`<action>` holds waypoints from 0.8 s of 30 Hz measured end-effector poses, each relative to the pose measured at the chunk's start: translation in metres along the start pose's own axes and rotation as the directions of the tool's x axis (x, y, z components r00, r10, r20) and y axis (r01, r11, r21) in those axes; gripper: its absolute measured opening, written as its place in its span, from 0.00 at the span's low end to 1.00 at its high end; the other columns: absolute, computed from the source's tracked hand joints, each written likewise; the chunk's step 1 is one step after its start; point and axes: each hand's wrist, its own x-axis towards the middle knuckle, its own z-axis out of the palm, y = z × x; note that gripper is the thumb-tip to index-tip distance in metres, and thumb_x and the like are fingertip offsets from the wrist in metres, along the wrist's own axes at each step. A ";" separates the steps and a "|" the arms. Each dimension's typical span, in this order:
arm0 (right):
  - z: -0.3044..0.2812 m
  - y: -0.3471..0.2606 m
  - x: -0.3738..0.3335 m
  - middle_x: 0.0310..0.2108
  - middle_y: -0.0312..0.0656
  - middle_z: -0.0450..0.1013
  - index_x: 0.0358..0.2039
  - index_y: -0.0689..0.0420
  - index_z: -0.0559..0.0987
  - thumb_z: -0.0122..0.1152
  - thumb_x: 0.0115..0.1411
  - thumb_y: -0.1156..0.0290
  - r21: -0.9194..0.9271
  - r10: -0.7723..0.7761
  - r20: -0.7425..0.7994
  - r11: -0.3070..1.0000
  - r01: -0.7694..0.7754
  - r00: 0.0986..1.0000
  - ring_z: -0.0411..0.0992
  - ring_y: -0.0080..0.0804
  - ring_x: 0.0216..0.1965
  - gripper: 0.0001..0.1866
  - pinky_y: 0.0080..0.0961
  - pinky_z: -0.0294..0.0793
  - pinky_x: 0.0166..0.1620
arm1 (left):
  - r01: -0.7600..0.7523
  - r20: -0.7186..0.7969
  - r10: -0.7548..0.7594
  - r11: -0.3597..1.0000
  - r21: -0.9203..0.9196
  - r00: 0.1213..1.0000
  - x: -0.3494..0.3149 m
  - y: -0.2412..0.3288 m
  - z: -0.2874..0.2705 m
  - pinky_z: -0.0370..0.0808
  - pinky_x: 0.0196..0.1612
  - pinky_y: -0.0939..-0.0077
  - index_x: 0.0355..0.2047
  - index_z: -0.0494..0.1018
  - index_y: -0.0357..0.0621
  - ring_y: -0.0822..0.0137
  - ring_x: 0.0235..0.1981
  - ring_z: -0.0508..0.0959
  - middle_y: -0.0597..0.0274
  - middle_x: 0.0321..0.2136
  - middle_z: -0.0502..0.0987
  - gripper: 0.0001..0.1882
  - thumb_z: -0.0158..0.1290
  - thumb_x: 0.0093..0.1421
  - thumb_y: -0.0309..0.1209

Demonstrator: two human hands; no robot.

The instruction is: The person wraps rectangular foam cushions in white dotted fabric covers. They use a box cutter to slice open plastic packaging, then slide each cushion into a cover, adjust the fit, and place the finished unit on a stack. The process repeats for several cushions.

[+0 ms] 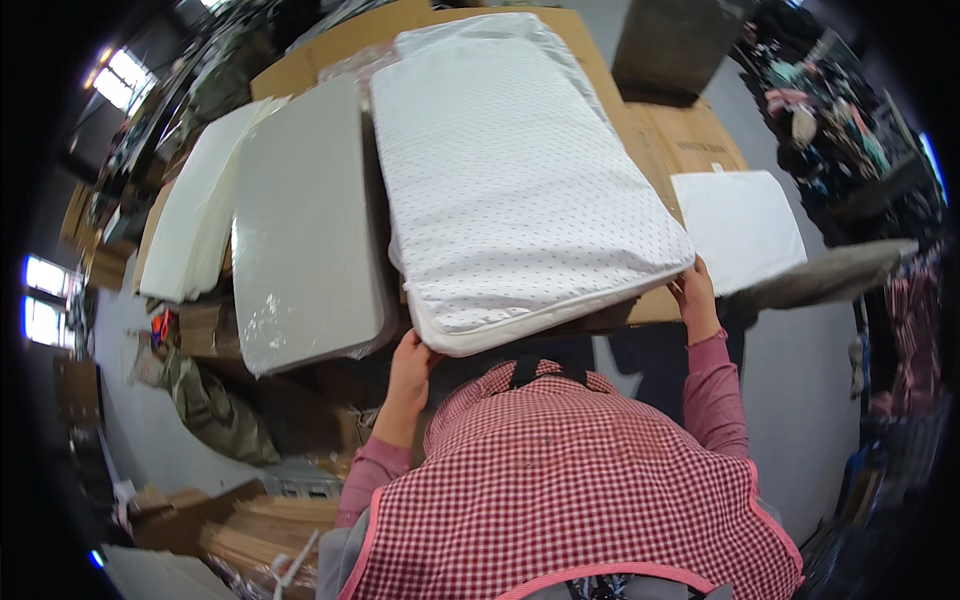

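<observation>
A stack of white sheets (195,205) lies far left, then a plastic-wrapped grey pad (305,215) close beside the mattress. The left hand (408,372) holds the near left corner, its fingertips hidden. The white dotted mattress (520,190) stretches away between the hands, hiding much of the cardboard (690,140) below. The right hand (694,292) grips the near right corner, fingers partly covered. Right of it lies a white cloth (738,230); the far-right heap (820,120) is blurred.

Slot left of centre: narrow, between gray slab (305,220) and white pad (525,180).
Pad's lower corners: taken by left hand (408,372) and right hand (694,294).
Apron (585,465), lower centre: leaves a slim strip below the pad's edge.
Right of centre: white cloth (742,230) in the way.
Upper right: dark box (678,45).
</observation>
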 end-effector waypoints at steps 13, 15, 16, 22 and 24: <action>0.101 0.051 -0.102 0.39 0.40 0.78 0.44 0.63 0.79 0.65 0.59 0.68 -0.662 0.629 0.448 0.711 -0.238 0.635 0.76 0.29 0.40 0.16 0.24 0.73 0.48 | -0.046 -0.186 0.049 0.999 0.017 0.981 0.006 -0.020 0.037 0.82 0.37 0.69 0.37 0.69 0.36 0.68 0.34 0.79 0.59 0.35 0.76 0.04 0.47 0.65 0.24; 0.120 0.062 -0.119 0.42 0.42 0.78 0.47 0.65 0.77 0.65 0.59 0.68 -0.308 0.533 0.387 0.844 -0.440 0.753 0.76 0.31 0.42 0.19 0.25 0.73 0.49 | -0.070 -0.151 0.082 0.994 0.081 0.985 0.000 -0.016 0.038 0.81 0.37 0.73 0.37 0.69 0.36 0.70 0.33 0.78 0.61 0.34 0.75 0.05 0.46 0.66 0.25; 0.129 0.064 -0.119 0.46 0.44 0.76 0.51 0.66 0.74 0.62 0.60 0.72 -0.294 0.494 0.388 0.867 -0.403 0.778 0.75 0.34 0.44 0.20 0.26 0.74 0.49 | -0.070 -0.104 0.088 0.983 0.167 0.991 -0.002 -0.013 0.037 0.81 0.36 0.75 0.37 0.70 0.35 0.71 0.33 0.78 0.61 0.33 0.76 0.05 0.46 0.67 0.25; 0.163 0.078 -0.116 0.48 0.43 0.75 0.51 0.64 0.74 0.58 0.60 0.75 0.153 0.259 0.247 0.941 -0.301 0.934 0.72 0.31 0.49 0.18 0.30 0.71 0.54 | -0.284 0.084 0.275 0.857 0.431 0.958 -0.021 -0.003 0.015 0.75 0.32 0.77 0.33 0.71 0.36 0.74 0.28 0.75 0.63 0.29 0.76 0.07 0.50 0.65 0.27; 0.165 0.080 -0.116 0.46 0.42 0.76 0.51 0.62 0.74 0.59 0.61 0.74 0.130 0.326 0.169 0.928 -0.349 0.930 0.72 0.32 0.47 0.18 0.29 0.72 0.52 | -0.234 0.092 0.224 0.773 0.589 0.970 -0.016 0.007 0.010 0.73 0.33 0.80 0.32 0.72 0.37 0.76 0.28 0.74 0.64 0.29 0.77 0.08 0.51 0.66 0.30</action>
